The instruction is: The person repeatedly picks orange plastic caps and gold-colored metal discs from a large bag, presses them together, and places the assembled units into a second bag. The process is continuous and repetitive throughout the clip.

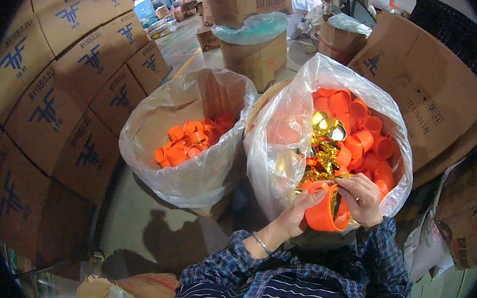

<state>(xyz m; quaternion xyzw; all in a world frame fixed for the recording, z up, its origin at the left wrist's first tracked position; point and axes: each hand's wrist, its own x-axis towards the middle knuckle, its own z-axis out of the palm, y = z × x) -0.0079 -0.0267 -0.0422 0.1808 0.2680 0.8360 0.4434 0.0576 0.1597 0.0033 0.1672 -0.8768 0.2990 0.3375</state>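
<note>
Far to my left, stacked brown cardboard boxes [53,103] are rising like a wall, their sides bending with the lens. Just right of them, a plastic-lined sack [188,130] is standing open on the floor, holding a low heap of loose orange cups [189,142] at its bottom.

Moving right, I am holding an orange cup [324,212] on its side, low in the picture, right at the near rim of the second clear bag [283,145]. My left hand [300,206] is curling around the cup's left side, the thumb lying over its rim and the fingers hidden behind it; a thin metal bangle [261,242] is sitting on that wrist. My right hand [363,197] is closing on the cup's right edge, fingers bent inward and pressing something at the mouth of the cup; what exactly they are pinching I cannot tell.

Just above my hands, inside that second bag, shiny gold pieces [326,141] are piling in the middle, with more orange cups [365,138] crowding around them to the right. My plaid sleeves [249,267] are coming up from the lower edge.

Further right, a large tilted cardboard box [432,92] is leaning behind the bag.
</note>
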